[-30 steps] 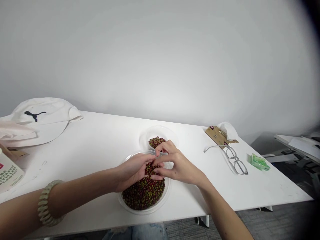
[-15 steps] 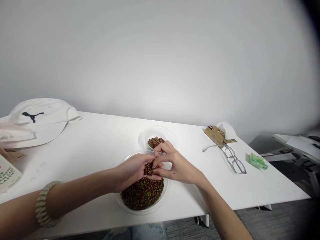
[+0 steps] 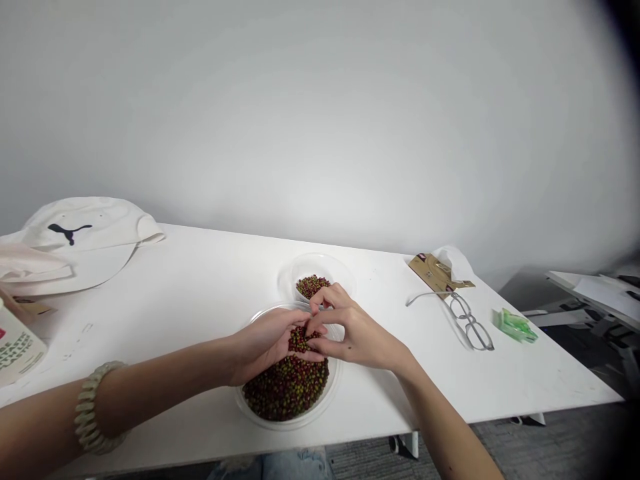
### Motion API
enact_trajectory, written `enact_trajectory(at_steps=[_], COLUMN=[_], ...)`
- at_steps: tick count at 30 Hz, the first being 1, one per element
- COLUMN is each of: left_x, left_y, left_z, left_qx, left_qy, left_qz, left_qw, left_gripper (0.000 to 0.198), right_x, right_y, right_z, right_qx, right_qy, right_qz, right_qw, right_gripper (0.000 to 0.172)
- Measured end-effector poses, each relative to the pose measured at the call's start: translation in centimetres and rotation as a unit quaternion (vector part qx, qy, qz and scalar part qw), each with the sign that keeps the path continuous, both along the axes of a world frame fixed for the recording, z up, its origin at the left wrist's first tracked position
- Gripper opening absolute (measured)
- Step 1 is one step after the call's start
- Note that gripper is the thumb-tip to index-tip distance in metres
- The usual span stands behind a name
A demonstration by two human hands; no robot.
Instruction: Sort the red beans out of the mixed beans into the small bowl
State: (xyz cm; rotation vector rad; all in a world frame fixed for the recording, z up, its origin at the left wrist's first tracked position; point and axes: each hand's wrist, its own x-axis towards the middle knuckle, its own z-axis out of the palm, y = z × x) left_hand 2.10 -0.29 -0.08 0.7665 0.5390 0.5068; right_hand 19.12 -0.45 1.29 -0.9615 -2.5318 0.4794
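My left hand [image 3: 267, 340] is cupped palm up over the large bowl, holding a handful of mixed red and green beans [image 3: 299, 339]. Thumb and forefinger of my right hand [image 3: 345, 330] dip into that handful in a pinch; whatever is between the fingertips is too small to make out. Below them, the large clear plastic bowl [image 3: 330, 400] is well filled with the same red and green beans [image 3: 287, 393]. Just behind it stands a smaller clear bowl [image 3: 340, 270] with a smaller heap of beans [image 3: 311, 285], partly hidden by my right hand.
On the white table [image 3: 200, 280] lie a white cap [image 3: 95, 230] and a paper cup [image 3: 17, 347] at left. To the right are a brown cardboard packet [image 3: 433, 272], eyeglasses [image 3: 467, 320] and a green wrapper [image 3: 517, 327]. A grey wall [image 3: 320, 133] stands behind.
The view has shifted very slightly. Both hands stay in nearly the same place over the large bowl, with the right fingertips still at the beans in the left palm.
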Motion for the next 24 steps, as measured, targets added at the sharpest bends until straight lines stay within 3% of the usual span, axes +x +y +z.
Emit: enact_trajectory(at_steps=[24], left_x=[0.05], left_y=[-0.09], left_z=[0.27], left_qx=[0.001], left_qy=[0.004], left_qz=[0.012], left_qw=[1.000], left_gripper=[0.011], right_x=[-0.02], right_y=[-0.02], right_z=[0.14], right_qx=[-0.016], right_qy=[0.005], right_qz=[0.003], right_qw=[1.000], right_gripper=[0.006])
